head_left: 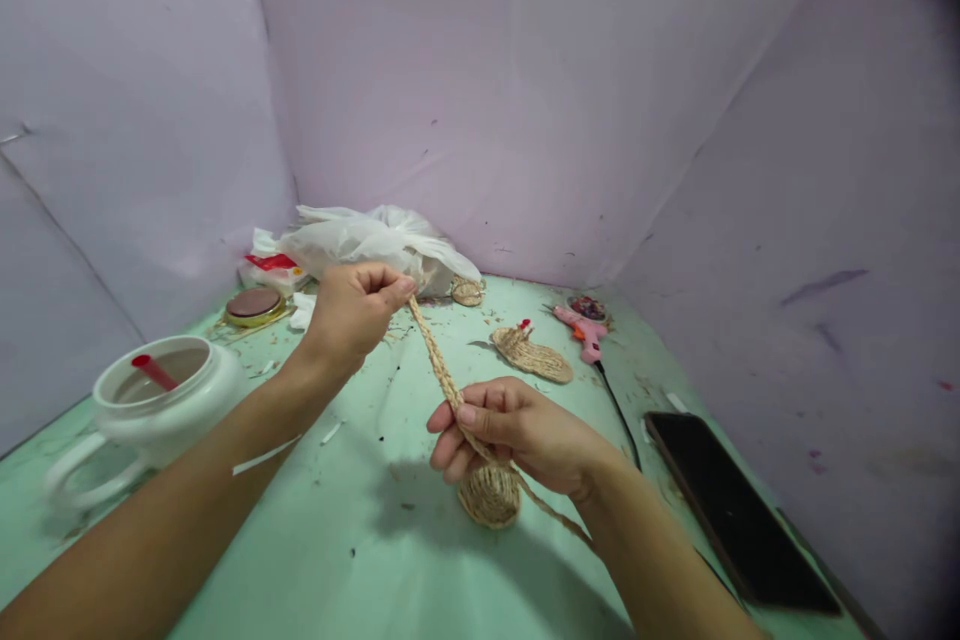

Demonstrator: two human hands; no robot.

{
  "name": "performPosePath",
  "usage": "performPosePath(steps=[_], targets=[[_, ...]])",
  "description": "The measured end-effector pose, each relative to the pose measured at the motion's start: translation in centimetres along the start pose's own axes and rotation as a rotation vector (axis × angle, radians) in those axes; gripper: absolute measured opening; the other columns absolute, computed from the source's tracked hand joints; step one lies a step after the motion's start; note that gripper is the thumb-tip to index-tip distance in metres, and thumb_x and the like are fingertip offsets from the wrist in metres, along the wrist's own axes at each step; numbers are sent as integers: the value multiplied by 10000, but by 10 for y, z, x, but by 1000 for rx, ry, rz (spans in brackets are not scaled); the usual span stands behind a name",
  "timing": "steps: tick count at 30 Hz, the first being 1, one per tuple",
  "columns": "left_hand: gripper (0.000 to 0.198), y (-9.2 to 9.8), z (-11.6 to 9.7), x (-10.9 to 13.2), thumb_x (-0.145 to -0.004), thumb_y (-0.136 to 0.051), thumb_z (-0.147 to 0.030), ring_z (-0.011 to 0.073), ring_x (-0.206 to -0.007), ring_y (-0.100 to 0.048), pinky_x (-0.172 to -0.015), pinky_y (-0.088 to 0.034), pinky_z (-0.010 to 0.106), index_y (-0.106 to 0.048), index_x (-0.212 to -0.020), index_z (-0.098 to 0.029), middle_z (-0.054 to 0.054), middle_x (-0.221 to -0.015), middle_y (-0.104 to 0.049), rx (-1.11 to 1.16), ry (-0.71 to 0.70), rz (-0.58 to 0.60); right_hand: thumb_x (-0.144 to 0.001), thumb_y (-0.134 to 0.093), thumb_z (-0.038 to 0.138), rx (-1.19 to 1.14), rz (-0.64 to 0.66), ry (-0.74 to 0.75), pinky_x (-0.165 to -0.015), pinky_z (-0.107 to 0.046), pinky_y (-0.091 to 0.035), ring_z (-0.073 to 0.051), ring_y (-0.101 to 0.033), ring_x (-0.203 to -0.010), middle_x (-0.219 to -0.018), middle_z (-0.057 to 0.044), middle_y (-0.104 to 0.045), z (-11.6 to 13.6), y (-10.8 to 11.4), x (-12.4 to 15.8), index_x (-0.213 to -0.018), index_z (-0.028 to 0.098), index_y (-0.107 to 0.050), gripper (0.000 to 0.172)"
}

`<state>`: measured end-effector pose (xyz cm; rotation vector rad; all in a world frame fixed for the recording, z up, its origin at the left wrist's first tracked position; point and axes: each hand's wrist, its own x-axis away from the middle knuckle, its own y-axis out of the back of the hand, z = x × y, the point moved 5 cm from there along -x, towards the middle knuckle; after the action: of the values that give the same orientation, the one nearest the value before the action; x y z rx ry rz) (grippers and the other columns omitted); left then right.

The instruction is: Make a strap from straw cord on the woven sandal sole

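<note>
A tan braided straw cord is stretched between my two hands above the table. My left hand pinches its upper end between thumb and fingertips. Lower down and to the right, my right hand grips the same cord between thumb and index finger, its other fingers curled loosely. From there the cord trails down to the right, past my wrist. Below my right hand sits a small round woven straw piece, partly covered by the fingers. Farther back lies a flat sole-shaped woven piece.
At left stands a white mug with a red stick inside. A round tin and a white plastic bag lie at the back. On the right are a pink glue gun with a black cable and a phone.
</note>
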<state>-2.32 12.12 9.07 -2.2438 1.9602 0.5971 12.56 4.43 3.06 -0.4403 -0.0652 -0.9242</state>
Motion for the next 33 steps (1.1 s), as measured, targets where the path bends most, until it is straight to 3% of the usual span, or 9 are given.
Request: performPosePath(steps=[5, 13, 19, 23, 26, 30, 33], targets=[[141, 3, -1, -1, -627, -603, -252, 77, -466, -329, -417, -242, 208, -570, -525, -159, -37, -466, -414, -22, -16, -16, -670, -687, 347, 91, -48, 7, -682, -273, -488, -115, -634, -628, -752, -62, -673, 3, 3, 5, -889, 101, -634, 333], [156, 4, -7, 3, -665, -593, -272, 65, -436, -280, -404, -213, 208, -578, -560, -158, -48, -462, -386, -65, -38, -23, -684, -641, 393, 257, -320, 58, -652, -299, -477, -115, -597, -590, -734, -54, -650, 5, 10, 12, -838, 121, -620, 313], [157, 8, -11, 3, -668, -596, -274, 73, -431, -295, -406, -226, 217, -582, -551, -170, -43, -460, -401, -46, -50, -29, -747, -565, 326, 547, -470, 102, -484, -219, -407, -72, -506, -471, -591, -11, -594, 22, 19, 21, -642, 139, -605, 218], [141, 11, -10, 0, -641, -603, -246, 87, -453, -349, -430, -260, 224, -579, -521, -175, -29, -474, -458, 3, -7, -58, -740, -570, 265, 693, -698, 225, -450, -211, -382, -74, -498, -456, -570, -7, -597, 43, 27, 31, -612, 158, -614, 173], [134, 13, -12, 1, -630, -600, -222, 81, -436, -333, -427, -254, 221, -583, -508, -171, -35, -450, -440, -43, 19, -76, -726, -586, 268, 643, -823, 264, -455, -227, -408, -80, -508, -450, -598, -19, -618, 49, 33, 35, -645, 156, -633, 146], [139, 12, -9, -1, -626, -597, -218, 75, -424, -328, -422, -250, 217, -573, -500, -164, -44, -434, -415, -76, 38, -60, -705, -606, 275, 539, -798, 198, -422, -235, -395, -83, -482, -401, -506, -13, -580, 44, 34, 33, -576, 146, -604, 183], [154, 9, 9, -12, -617, -583, -207, 78, -449, -376, -463, -301, 214, -534, -479, -161, -39, -448, -441, -5, 95, 7, -707, -595, 265, 539, -730, 199, -411, -232, -376, -83, -471, -390, -482, -12, -565, 38, 34, 31, -561, 144, -600, 190]])
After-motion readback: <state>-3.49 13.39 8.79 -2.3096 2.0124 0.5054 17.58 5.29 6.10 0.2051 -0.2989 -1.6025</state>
